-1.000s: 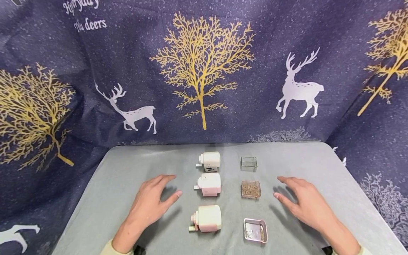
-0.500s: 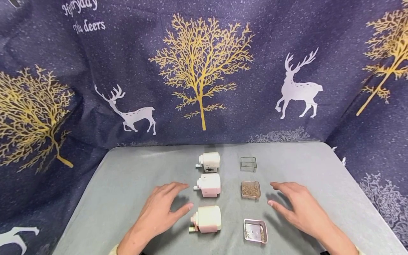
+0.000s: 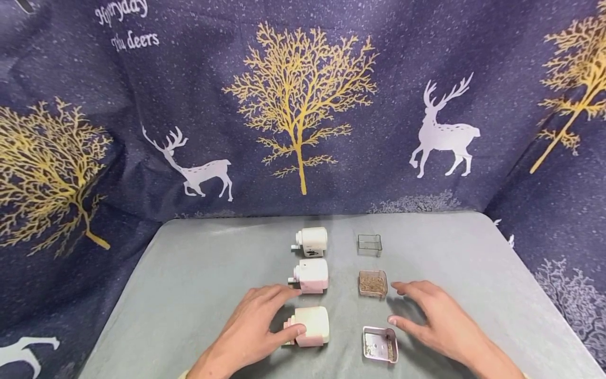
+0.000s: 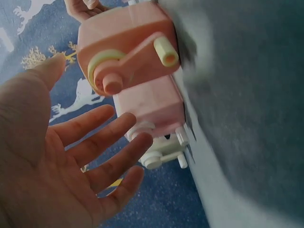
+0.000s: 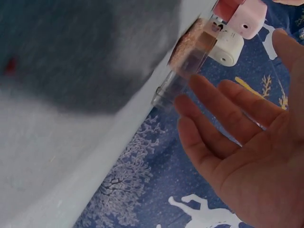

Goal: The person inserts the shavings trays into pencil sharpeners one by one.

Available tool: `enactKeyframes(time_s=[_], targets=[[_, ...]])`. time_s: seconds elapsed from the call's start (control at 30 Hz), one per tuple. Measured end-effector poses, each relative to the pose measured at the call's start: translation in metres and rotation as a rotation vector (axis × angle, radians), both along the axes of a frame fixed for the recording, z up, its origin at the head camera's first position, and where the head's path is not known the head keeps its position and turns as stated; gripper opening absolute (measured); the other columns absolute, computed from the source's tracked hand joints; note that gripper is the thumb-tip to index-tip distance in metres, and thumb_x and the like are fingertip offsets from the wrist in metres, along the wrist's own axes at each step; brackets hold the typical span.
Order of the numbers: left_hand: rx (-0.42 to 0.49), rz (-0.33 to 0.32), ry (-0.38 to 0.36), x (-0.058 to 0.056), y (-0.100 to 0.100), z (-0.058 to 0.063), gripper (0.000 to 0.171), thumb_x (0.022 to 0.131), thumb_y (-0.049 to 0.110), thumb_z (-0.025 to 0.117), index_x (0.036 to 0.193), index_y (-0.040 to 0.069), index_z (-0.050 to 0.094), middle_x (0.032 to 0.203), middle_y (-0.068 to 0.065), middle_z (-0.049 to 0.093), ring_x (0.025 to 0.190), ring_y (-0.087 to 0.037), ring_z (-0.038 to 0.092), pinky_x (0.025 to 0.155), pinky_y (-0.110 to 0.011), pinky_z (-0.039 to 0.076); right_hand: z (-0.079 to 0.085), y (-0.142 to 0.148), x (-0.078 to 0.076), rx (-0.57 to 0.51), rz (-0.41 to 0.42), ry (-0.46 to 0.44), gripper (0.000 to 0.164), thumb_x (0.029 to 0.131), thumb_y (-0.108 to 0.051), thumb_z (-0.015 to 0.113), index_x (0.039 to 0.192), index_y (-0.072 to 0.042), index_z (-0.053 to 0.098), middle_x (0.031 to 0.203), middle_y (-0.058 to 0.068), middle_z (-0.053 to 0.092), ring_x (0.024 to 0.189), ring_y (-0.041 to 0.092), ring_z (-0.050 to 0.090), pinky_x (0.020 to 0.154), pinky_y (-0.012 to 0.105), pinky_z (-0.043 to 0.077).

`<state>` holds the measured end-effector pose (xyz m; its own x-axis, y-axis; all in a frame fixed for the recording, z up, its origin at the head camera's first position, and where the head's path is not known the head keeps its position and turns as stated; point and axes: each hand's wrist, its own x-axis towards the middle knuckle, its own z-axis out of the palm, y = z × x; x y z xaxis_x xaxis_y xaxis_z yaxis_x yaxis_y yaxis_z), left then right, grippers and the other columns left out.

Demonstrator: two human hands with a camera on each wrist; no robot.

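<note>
My left hand (image 3: 251, 329) is held with fingers loosely extended beside the nearest crank pencil sharpener (image 3: 313, 323), cream on top and pink below. In the head view, the thumb overlaps its crank side; whether it touches is unclear. The left wrist view shows a gap between the hand (image 4: 71, 156) and the sharpener's crank handle (image 4: 165, 51). My right hand (image 3: 437, 321), fingers spread and holding nothing, is just right of the pink-rimmed shavings tray (image 3: 379, 360) and a clear tray with brown shavings (image 3: 372, 296). In the right wrist view, the hand (image 5: 256, 156) has its palm visible.
A white-and-pink sharpener (image 3: 313, 275) and a white one (image 3: 314, 239) stand in line behind the nearest. A clear, dark-edged tray (image 3: 370, 249) lies at the back of the tray column. The grey table (image 3: 189, 273) ends at a blue patterned cloth (image 3: 265, 200).
My left hand has moved right and nearer, reaching beside the nearest sharpener. My right hand has moved left and nearer towards the trays. Sharpeners and trays have stayed in place.
</note>
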<state>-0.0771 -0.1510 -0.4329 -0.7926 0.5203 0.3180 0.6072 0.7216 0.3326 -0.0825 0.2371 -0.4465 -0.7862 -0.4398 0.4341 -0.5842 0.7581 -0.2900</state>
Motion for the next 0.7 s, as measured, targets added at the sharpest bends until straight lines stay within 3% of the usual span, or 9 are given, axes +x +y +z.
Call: enactKeyframes(time_s=[0.27,0.53,0.7], targets=[[0.002,-0.027,-0.01,0.004,0.006,-0.004,0.063,0.084,0.066,0.06,0.136,0.03,0.054,0.126,0.018,0.055,0.117,-0.006,0.05,0.098,-0.037,0.039,-0.002,-0.008,0.008,0.032,0.065,-0.016,0.066,0.076,-0.06,0.074,0.122,-0.014,0.066,0.108,-0.009,0.064,0.098,0.005,0.057,0.082,0.034,0.053],[0.044,-0.037,-0.006,0.006,0.011,-0.008,0.063,0.079,0.067,0.065,0.131,0.032,0.057,0.121,0.019,0.058,0.113,-0.002,0.051,0.096,-0.036,0.04,-0.008,-0.009,0.014,0.049,0.124,-0.005,0.071,0.07,-0.066,0.073,0.118,-0.015,0.068,0.111,-0.012,0.062,0.1,0.006,0.058,0.084,0.033,0.052],[0.043,-0.044,-0.007,0.006,0.011,-0.008,0.059,0.08,0.066,0.065,0.129,0.034,0.057,0.118,0.021,0.058,0.111,-0.001,0.051,0.094,-0.034,0.04,-0.011,-0.01,0.02,0.062,0.161,-0.059,0.073,0.065,-0.069,0.074,0.116,-0.018,0.068,0.103,-0.018,0.06,0.092,0.002,0.057,0.08,0.031,0.052]])
